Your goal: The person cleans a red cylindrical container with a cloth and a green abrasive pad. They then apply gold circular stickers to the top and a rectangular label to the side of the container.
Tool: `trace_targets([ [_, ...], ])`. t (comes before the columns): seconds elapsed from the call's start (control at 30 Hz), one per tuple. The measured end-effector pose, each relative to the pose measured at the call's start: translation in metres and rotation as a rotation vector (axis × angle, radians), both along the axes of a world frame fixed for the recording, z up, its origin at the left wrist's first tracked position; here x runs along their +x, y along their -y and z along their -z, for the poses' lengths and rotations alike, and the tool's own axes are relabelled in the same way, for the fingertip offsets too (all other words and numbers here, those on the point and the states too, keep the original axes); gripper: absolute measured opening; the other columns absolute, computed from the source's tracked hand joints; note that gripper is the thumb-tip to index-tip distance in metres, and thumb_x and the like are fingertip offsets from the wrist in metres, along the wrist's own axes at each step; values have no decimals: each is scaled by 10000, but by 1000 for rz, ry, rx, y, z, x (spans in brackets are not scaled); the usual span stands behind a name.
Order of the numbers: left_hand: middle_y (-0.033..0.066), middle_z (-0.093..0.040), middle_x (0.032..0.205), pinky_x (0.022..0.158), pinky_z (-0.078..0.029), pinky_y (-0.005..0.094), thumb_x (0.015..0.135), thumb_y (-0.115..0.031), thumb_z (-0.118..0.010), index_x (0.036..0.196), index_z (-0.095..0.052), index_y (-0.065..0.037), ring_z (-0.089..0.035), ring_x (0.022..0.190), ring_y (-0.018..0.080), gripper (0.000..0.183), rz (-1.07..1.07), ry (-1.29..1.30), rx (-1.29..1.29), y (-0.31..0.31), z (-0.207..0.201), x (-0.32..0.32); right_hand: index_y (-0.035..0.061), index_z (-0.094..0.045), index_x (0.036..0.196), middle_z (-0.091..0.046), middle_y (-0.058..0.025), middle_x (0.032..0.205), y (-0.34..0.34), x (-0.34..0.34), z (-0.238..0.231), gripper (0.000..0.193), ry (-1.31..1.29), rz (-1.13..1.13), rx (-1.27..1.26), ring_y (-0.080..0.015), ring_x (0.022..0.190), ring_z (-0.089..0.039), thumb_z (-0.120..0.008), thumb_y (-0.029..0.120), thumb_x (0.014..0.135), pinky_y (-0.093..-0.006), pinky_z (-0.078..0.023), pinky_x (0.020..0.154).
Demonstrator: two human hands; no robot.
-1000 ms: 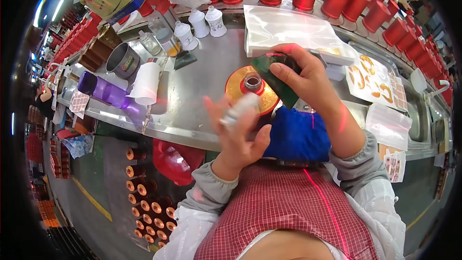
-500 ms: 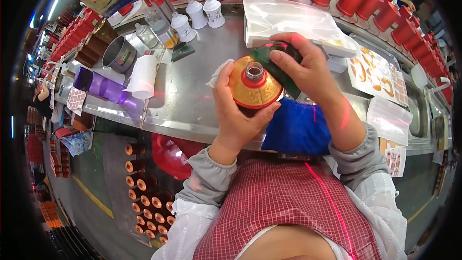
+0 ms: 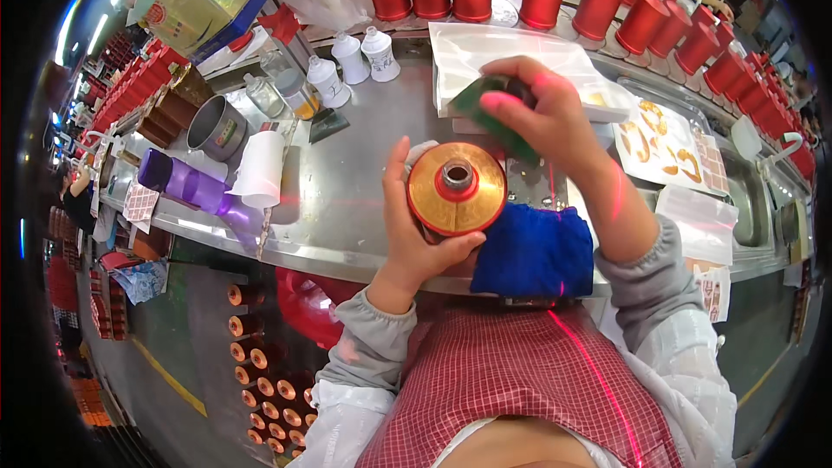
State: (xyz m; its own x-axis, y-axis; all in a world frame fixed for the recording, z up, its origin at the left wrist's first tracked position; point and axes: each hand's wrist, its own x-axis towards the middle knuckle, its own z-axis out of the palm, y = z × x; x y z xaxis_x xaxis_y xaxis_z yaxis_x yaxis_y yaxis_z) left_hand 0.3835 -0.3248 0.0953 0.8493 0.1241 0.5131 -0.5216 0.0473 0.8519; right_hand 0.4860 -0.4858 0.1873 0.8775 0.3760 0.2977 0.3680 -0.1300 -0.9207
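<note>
From the head view, here's the heart of it: a gold-shouldered bottle (image 3: 478, 199) sits in the left hand (image 3: 411, 238), its open neck turned up toward the wearer's eyes, so its long axis runs almost straight along the line of sight. The left hand is curved wide around the bottle's left flank, thumb along the near side, fingers round the far side, one fingertip standing clear of the rim; that's a firm-looking cradle. A bit of white cloth (image 3: 421, 152) peeps out between fingers and bottle.

And over to the right hand (image 3: 544, 113)! It's closed in a pinch, thumb against what looks like a green scraper (image 3: 496, 124), fingers folded behind. The scraper lies just beyond the bottle and a touch to its right, slanting from far left to near right, its near edge facing the gold shoulder. A sliver of space shows between them; how high it hovers, I can't tell. The left hand is the nearer one, already on the bottle.

Around the bottle: a blue cloth (image 3: 534, 251) just beside it, near and right; a plastic-covered white box (image 3: 485, 52) beyond; a purple drinking bottle (image 3: 195, 186) well off to its left.
</note>
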Motion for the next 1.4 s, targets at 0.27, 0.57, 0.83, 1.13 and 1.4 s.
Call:
trace_targets([
  [0.27,219,-369,1381,1073,-335,397,686,-358,-839,1466,-58,33,-420,1278,291,1170,68,-141,-30,-2,-16,-18,7,-611,1149,-685,-84,917,-16,-11,0,332,149,-176,-121,-151,851,-632,-670,153,857,-307,-507,779],
  [0.57,167,-452,1260,1028,-360,369,635,-420,-774,1349,-340,-26,-455,1202,293,924,-21,-133,73,-5,-15,-17,1,-596,1134,-621,-15,953,-2,6,6,261,206,35,-187,-93,872,-554,-609,45,877,-231,-448,807],
  [0.83,161,-472,1234,1022,-361,361,619,-413,-789,1344,-359,-24,-466,1174,290,929,47,-119,52,-7,-17,-12,-16,-593,1160,-632,-59,986,1,9,12,279,74,-109,-75,-131,908,-579,-597,68,893,-264,-445,866],
  [1.13,136,-470,1296,1037,-372,339,662,-332,-830,1384,-325,14,-475,1207,214,946,298,-183,-202,-11,-10,-3,-8,-628,1078,-677,-95,876,-12,10,1,326,449,138,-447,-144,841,-631,-673,211,840,-303,-510,774],
  [1.4,140,-473,1301,1027,-382,349,665,-352,-818,1385,-326,10,-484,1210,219,944,349,-216,-210,-10,-16,-3,12,-638,1074,-681,-79,870,-5,3,-1,279,163,-14,-173,-132,822,-626,-677,139,829,-289,-502,764],
])
